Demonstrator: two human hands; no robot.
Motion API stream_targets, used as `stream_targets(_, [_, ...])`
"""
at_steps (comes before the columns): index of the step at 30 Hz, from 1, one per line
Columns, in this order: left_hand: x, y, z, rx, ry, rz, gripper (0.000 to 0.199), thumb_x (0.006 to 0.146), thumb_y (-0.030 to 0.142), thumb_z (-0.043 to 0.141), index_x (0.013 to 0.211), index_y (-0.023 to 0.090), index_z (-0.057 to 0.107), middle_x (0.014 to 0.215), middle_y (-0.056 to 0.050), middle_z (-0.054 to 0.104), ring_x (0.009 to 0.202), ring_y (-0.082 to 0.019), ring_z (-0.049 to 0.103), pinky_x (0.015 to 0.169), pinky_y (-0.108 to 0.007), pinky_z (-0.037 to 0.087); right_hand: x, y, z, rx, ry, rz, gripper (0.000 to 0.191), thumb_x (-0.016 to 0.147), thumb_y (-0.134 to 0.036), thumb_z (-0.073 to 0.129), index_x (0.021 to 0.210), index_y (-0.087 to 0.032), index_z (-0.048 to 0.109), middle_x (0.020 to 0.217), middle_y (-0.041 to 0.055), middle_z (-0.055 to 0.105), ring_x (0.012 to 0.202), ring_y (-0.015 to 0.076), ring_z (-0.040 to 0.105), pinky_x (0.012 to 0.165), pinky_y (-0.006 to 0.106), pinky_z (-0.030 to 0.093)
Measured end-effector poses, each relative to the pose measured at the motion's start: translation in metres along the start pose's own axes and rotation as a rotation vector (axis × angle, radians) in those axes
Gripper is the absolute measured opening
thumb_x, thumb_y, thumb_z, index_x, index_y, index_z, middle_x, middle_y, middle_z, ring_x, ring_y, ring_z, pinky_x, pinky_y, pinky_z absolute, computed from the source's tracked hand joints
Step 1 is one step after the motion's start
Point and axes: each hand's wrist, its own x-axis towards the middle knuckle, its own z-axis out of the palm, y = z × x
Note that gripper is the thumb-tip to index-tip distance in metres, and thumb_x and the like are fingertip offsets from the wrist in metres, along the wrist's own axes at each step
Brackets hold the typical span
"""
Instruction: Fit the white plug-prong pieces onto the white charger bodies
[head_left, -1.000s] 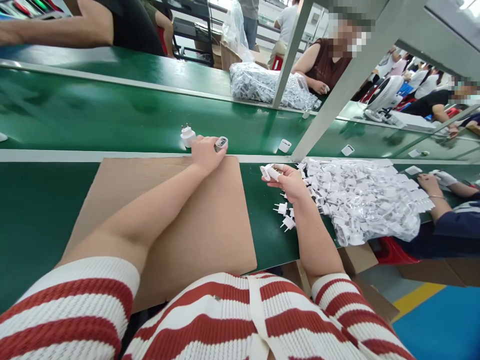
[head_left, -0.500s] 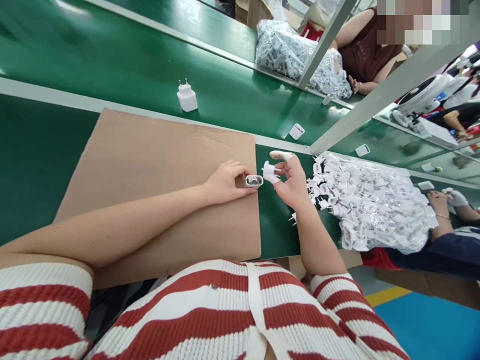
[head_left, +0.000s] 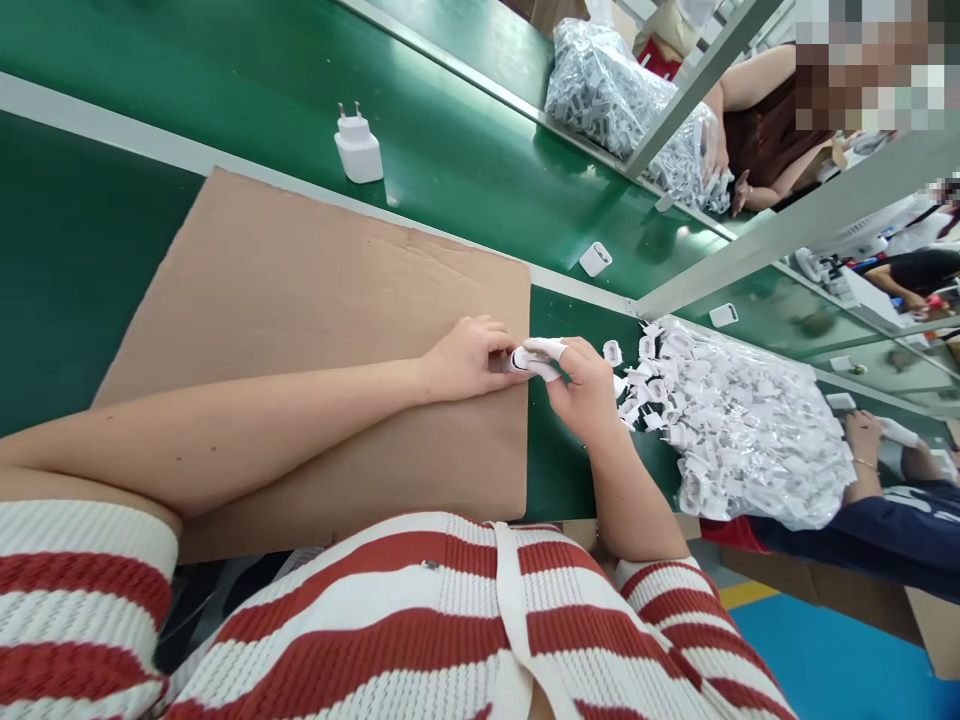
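On the green worktop (head_left: 60,240), a brown cardboard sheet (head_left: 322,290) spreads toward nine o'clock from the left hand (head_left: 469,360), whose fingers hold a white housing (head_left: 517,359) near the sheet's three-o'clock edge. The right hand (head_left: 589,390) is narrow around the housing's end; its white-covered fingertips hide whatever they grip. A pronged charger (head_left: 360,150) rests toward eleven; a plastic-wrapped heap of white parts (head_left: 757,430) lies toward three. Between one and two, a beam (head_left: 780,220) partly hides a person (head_left: 772,120); background details are unclear.
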Motion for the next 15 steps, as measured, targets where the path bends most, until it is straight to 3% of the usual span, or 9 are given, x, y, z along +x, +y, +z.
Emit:
stream_targets(8, [0.0,0.002,-0.001,-0.001,-0.009,-0.015,0.041,0.09,0.061,0.067,0.091,0.021,0.075,0.09,-0.009,0.075,0.09,-0.027,0.065,0.085,-0.041,0.046,0.003,-0.007,0.0,-0.076,-0.053,0.039,0.04,0.1,-0.015,0.05,0.128,-0.027,0.075,0.121,0.0054,0.079,0.114,0.0253,0.068,0.1,0.038,0.056])
stream_targets(15, [-0.001,-0.001,0.001,-0.013,0.019,-0.021,0.041,0.087,0.061,0.07,0.089,0.021,0.075,0.093,-0.009,0.078,0.09,-0.028,0.067,0.088,-0.043,0.048,0.008,-0.011,0.001,-0.206,-0.101,0.121,0.041,0.091,-0.008,0.051,0.116,-0.027,0.078,0.108,0.0042,0.078,0.103,0.0235,0.069,0.094,0.032,0.053])
